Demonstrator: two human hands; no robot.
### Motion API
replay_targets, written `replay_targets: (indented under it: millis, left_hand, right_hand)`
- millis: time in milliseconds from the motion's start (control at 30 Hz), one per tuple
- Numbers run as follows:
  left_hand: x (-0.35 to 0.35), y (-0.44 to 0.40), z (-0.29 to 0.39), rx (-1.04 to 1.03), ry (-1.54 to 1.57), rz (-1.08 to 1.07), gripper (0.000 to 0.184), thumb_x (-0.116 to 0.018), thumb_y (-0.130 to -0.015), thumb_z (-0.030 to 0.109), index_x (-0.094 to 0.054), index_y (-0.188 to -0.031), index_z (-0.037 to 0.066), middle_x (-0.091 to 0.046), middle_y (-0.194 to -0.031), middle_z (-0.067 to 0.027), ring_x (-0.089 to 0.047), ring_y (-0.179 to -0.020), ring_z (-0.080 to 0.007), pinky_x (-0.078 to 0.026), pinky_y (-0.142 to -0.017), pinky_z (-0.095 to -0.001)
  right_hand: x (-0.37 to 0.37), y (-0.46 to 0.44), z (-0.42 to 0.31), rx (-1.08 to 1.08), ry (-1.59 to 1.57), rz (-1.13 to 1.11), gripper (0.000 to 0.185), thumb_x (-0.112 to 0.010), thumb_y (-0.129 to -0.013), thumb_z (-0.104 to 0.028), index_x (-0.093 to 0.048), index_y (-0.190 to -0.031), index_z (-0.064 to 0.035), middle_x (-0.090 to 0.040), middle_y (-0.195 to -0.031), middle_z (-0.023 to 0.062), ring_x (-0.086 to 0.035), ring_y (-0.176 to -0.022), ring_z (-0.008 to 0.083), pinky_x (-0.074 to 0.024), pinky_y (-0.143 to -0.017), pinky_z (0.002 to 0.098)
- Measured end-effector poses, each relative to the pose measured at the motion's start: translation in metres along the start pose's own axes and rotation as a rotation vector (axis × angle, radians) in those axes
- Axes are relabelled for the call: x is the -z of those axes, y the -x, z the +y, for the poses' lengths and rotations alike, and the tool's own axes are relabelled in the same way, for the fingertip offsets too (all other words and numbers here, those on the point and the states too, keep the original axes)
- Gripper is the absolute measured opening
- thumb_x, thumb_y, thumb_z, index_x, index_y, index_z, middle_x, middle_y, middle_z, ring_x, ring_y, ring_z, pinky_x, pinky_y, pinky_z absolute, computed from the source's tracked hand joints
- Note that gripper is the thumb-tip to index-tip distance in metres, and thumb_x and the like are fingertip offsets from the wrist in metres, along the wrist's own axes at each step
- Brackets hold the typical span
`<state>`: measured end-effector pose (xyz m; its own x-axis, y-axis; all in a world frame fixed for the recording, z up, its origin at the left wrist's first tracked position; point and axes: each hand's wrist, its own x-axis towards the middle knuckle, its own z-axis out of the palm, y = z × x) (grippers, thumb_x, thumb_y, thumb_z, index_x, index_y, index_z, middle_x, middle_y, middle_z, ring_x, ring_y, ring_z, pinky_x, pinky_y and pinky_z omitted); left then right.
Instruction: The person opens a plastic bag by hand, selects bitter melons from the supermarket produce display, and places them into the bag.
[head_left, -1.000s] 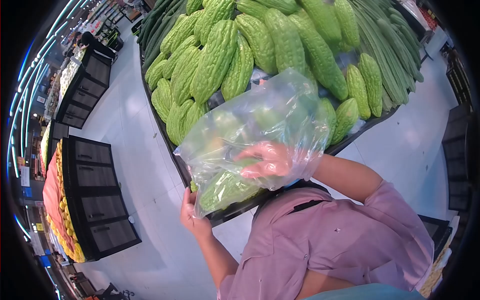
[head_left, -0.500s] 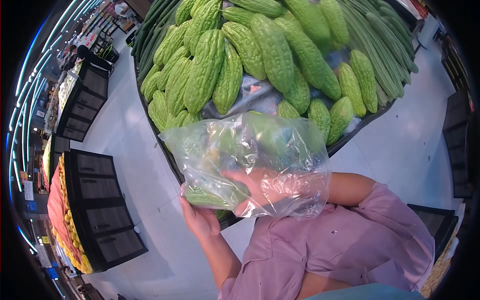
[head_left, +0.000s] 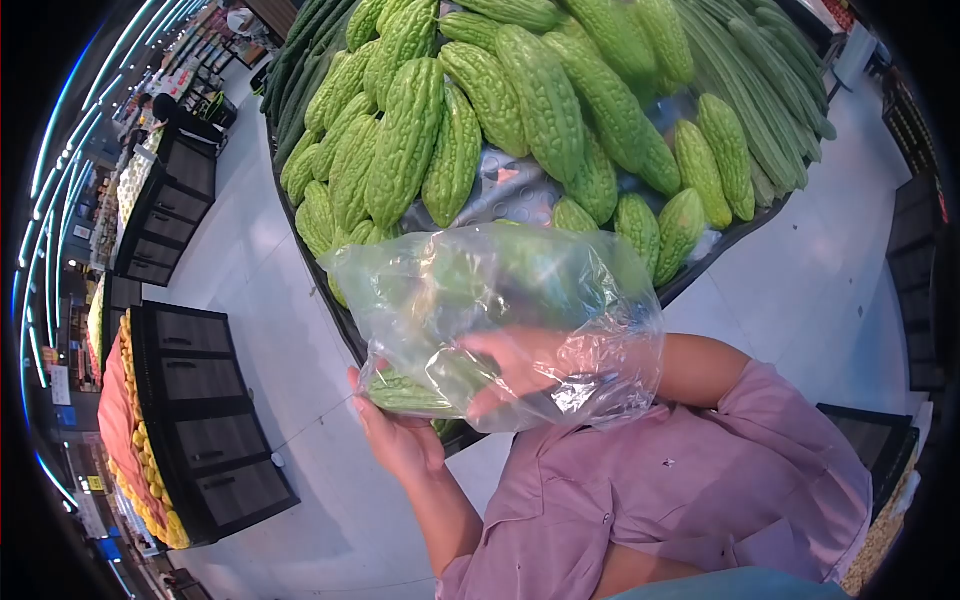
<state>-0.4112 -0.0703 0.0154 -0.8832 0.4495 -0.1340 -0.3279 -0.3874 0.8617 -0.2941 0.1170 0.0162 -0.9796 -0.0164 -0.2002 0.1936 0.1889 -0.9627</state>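
A clear plastic bag [head_left: 440, 265] covers my right hand [head_left: 525, 362] and part of the forearm like a sleeve. Through the film, that hand's thumb and fingers are wrapped round a pale green bitter melon [head_left: 405, 393]. From below and to the left, my left hand [head_left: 400, 435] cups the melon's outer end, its fingertips partly behind the melon. The melon's other end is blurred by the film and lies under my right hand. Just beyond the bag, more bitter melons [head_left: 408, 145] are heaped on the display stand.
Long ridged gourds [head_left: 755, 90] lie on the stand's right side, dark green cucumber-like vegetables [head_left: 305, 75] on its left. The stand's dark edge [head_left: 730, 245] runs close to the bag. Black cabinets with produce [head_left: 215, 400] stand to the left across a tiled floor [head_left: 320, 480].
My two hands and the melon have shifted only slightly, and the bag's folds look a little different. The grip on the bitter melon stays the same.
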Motion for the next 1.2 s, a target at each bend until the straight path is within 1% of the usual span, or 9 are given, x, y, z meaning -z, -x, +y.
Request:
replay_targets:
  millis: [167, 367, 433, 500, 567, 633, 900, 1000, 1200]
  left_hand:
    - [0.011, -0.009, 0.008, -0.109, -0.126, 0.087, 0.069, -0.039, -0.107, 0.049, -0.022, -0.156, 0.004, -0.045, -0.148, -0.0165, -0.047, -0.135, -0.0332, -0.044, -0.108, -0.0499]
    - [0.103, -0.035, 0.054, -0.219, 0.152, 0.278, 0.057, -0.046, -0.104, 0.052, -0.048, -0.142, 0.01, -0.05, -0.141, -0.0106, -0.052, -0.126, -0.0288, -0.047, -0.105, -0.0471]
    - [0.189, -0.043, 0.073, -0.299, 0.244, 0.254, 0.053, -0.047, -0.104, 0.048, -0.052, -0.139, 0.01, -0.054, -0.136, -0.01, -0.054, -0.123, -0.0274, -0.047, -0.104, -0.0473]
    - [0.208, -0.042, 0.081, -0.375, 0.335, 0.226, 0.048, -0.049, -0.103, 0.045, -0.055, -0.136, 0.009, -0.057, -0.131, -0.0095, -0.056, -0.121, -0.026, -0.047, -0.103, -0.0475]
    - [0.182, -0.032, 0.098, -0.499, 0.306, 0.634, 0.042, -0.049, -0.103, 0.038, -0.059, -0.13, 0.007, -0.063, -0.121, -0.0082, -0.059, -0.117, -0.0226, -0.049, -0.102, -0.0456]
    - [0.172, -0.029, 0.098, -0.496, 0.318, 0.666, 0.042, -0.046, -0.103, 0.036, -0.059, -0.129, 0.006, -0.063, -0.122, -0.0089, -0.059, -0.116, -0.0233, -0.049, -0.103, -0.0444]
    - [0.147, -0.037, 0.075, -0.472, 0.315, 0.627, 0.056, -0.024, -0.11, 0.041, -0.047, -0.143, 0.002, -0.05, -0.143, -0.0163, -0.049, -0.131, -0.033, -0.039, -0.115, -0.0507]
    - [0.146, -0.035, 0.073, -0.494, 0.324, 0.626, 0.048, -0.035, -0.108, 0.033, -0.051, -0.138, 0.0, -0.051, -0.144, -0.0167, -0.053, -0.128, -0.0336, -0.043, -0.112, -0.0501]
    - [0.139, -0.016, 0.074, -0.498, 0.241, 0.689, 0.056, -0.024, -0.109, 0.041, -0.045, -0.143, 0.002, -0.047, -0.147, -0.0184, -0.048, -0.132, -0.0361, -0.042, -0.113, -0.0536]
  right_hand:
    - [0.006, 0.01, -0.011, 0.02, 0.114, 0.12, 0.093, -0.076, -0.082, -0.057, -0.043, -0.147, 0.0001, -0.052, -0.142, 0.0261, -0.052, -0.131, 0.0365, -0.0417, -0.109, 0.0423]
    - [0.033, 0.034, 0.014, 0.238, 0.255, 0.162, 0.085, -0.078, -0.083, -0.051, -0.049, -0.14, 0.0046, -0.054, -0.14, 0.0236, -0.053, -0.13, 0.0322, -0.042, -0.11, 0.0392]
    - [0.048, 0.059, -0.01, -0.047, -0.042, 0.175, 0.072, -0.077, -0.087, -0.042, -0.053, -0.137, 0.0048, -0.06, -0.132, 0.0186, -0.06, -0.12, 0.0263, -0.048, -0.104, 0.038]
    - [0.057, 0.077, 0.013, -0.01, -0.222, 0.289, 0.07, -0.076, -0.089, -0.041, -0.052, -0.138, 0.0039, -0.062, -0.129, 0.0161, -0.062, -0.116, 0.0231, -0.0502, -0.1, 0.0364]
    - [0.061, 0.08, 0.018, 0.025, -0.404, 0.409, 0.068, -0.074, -0.091, -0.039, -0.051, -0.138, 0.0031, -0.063, -0.126, 0.0136, -0.064, -0.112, 0.0199, -0.0525, -0.096, 0.0349]
    - [0.062, 0.074, 0.01, 0.145, -0.89, 0.628, 0.069, -0.073, -0.091, -0.038, -0.047, -0.142, 0.0015, -0.063, -0.127, 0.0105, -0.064, -0.112, 0.016, -0.0526, -0.094, 0.0312]
    - [0.092, -0.007, 0.021, 0.23, -0.381, 0.982, 0.089, -0.078, -0.085, -0.043, -0.035, -0.147, 0.0027, -0.059, -0.132, 0.0185, -0.061, -0.119, 0.0259, -0.0511, -0.097, 0.0381]
    - [0.09, -0.028, 0.019, -0.019, 0.15, 1.3, 0.098, -0.081, -0.079, -0.045, -0.032, -0.148, 0.0035, -0.056, -0.131, 0.0288, -0.056, -0.122, 0.041, -0.0443, -0.104, 0.0488]
    - [0.078, -0.031, 0.022, -0.137, 0.432, 1.369, 0.099, -0.078, -0.082, -0.046, -0.025, -0.152, 0.0003, -0.054, -0.133, 0.0285, -0.056, -0.119, 0.0441, -0.0467, -0.099, 0.0501]
